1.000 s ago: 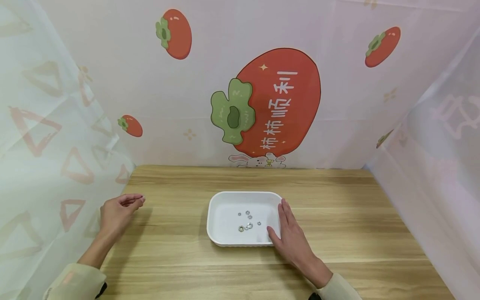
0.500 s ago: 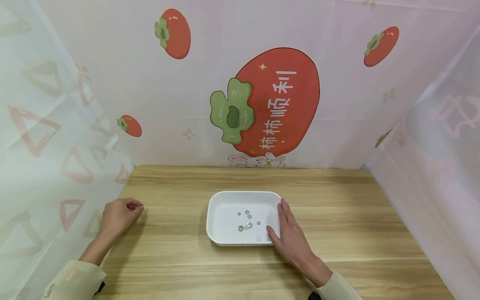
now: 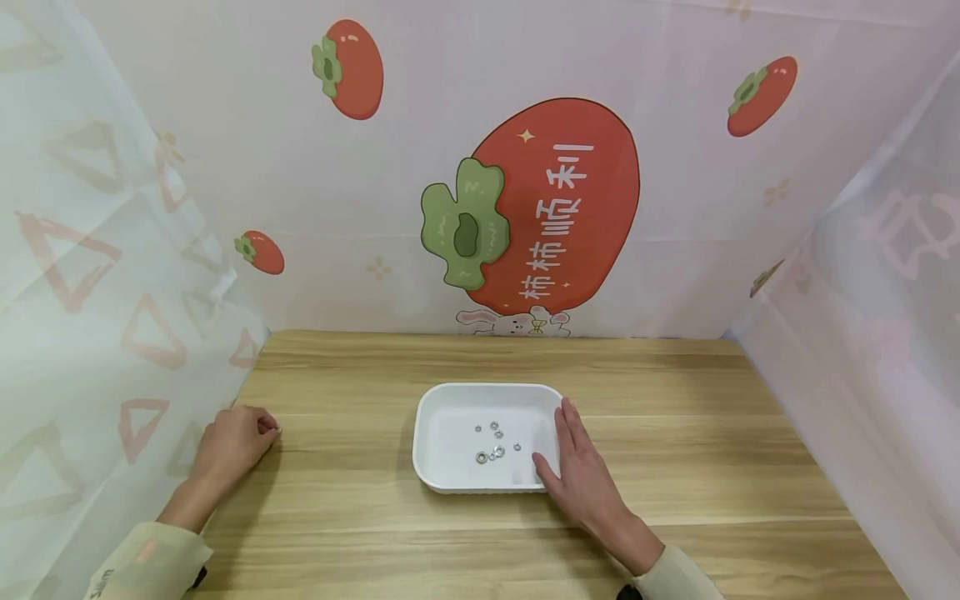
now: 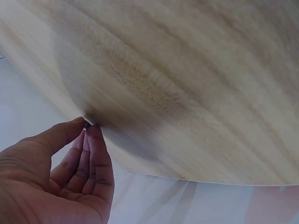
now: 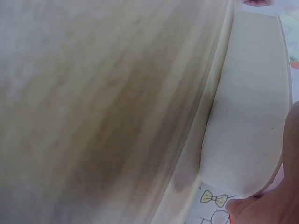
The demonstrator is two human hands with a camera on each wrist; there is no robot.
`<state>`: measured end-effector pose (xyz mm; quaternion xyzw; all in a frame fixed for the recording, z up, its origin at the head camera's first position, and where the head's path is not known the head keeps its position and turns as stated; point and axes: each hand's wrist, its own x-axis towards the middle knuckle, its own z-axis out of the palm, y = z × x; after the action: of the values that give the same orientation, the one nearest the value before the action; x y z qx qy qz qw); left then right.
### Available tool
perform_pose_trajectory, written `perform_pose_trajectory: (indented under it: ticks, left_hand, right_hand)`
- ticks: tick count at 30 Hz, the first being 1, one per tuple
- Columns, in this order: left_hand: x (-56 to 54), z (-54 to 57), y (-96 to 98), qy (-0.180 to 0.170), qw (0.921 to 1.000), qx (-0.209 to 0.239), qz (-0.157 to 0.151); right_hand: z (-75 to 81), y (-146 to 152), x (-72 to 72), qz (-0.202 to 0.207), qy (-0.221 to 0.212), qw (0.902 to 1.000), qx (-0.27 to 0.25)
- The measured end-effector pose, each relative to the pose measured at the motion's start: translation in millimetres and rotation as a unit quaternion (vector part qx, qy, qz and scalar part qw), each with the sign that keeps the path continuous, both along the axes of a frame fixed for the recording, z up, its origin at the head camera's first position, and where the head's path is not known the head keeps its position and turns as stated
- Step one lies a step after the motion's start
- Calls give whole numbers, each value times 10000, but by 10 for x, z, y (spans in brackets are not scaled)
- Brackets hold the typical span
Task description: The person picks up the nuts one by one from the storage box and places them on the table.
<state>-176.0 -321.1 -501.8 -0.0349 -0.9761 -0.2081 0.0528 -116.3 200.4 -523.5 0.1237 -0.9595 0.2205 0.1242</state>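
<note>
At the left of the table, my left hand (image 3: 232, 446) pinches a small metal nut (image 4: 86, 125) between thumb and fingertips, just above or at the wood; whether it touches is unclear. A white rectangular tray (image 3: 427, 475) stands mid-table. Inside lie several small silver nuts (image 3: 498, 434) and one larger brassy-looking nut (image 3: 482, 457). My right hand (image 3: 588, 483) rests on the tray's right side, its fingers straight along the rim and its thumb reaching over the near right corner. In the right wrist view the tray's outer wall (image 5: 247, 102) shows beside part of that hand (image 5: 271, 205).
The wood-grain table (image 3: 337, 542) ends at a white backdrop (image 3: 337, 192) printed with red persimmons. Pale fabric sheets hang on the left (image 3: 75, 350) and right (image 3: 862, 350), the left one close to my left hand.
My left hand has come down and slightly toward me, its fingertips now lower, still pinching the small nut. The right hand and the tray keep their places.
</note>
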Motion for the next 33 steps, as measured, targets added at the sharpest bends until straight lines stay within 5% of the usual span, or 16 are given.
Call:
perform_pose_trajectory:
  ticks: [33]
  left_hand:
    - [-37,54,-58,-400,9990,-200,-44]
  right_hand:
    - [-12,-2,-1,22,100,9999,20]
